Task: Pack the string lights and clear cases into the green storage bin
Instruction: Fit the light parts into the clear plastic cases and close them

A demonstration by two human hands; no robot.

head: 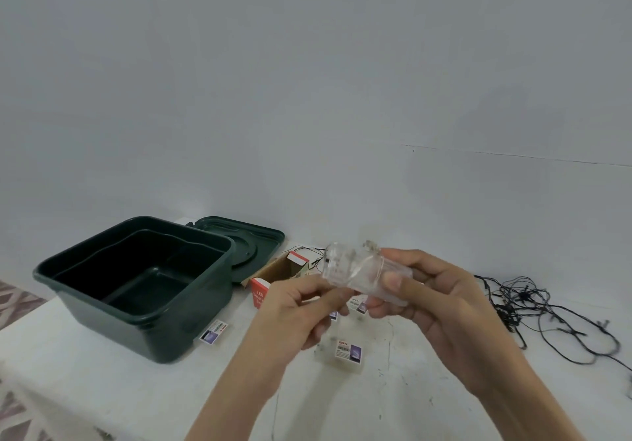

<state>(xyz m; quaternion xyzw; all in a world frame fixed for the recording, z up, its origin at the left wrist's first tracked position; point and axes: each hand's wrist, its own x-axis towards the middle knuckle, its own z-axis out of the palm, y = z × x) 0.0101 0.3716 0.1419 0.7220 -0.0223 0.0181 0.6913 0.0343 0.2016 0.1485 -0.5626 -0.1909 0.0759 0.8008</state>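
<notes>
Two hands, left hand (301, 307) and right hand (434, 300), each grip curled round one small clear plastic case (359, 269), held right of the open dark green plastic storage bin (164, 324). Tangled black string lights (533, 307) lie farther right on the white desk (85, 372).

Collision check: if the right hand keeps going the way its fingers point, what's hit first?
Likely the left hand, which pinches the other end of the same clear plastic case the right hand holds. Depth is unclear.
</notes>
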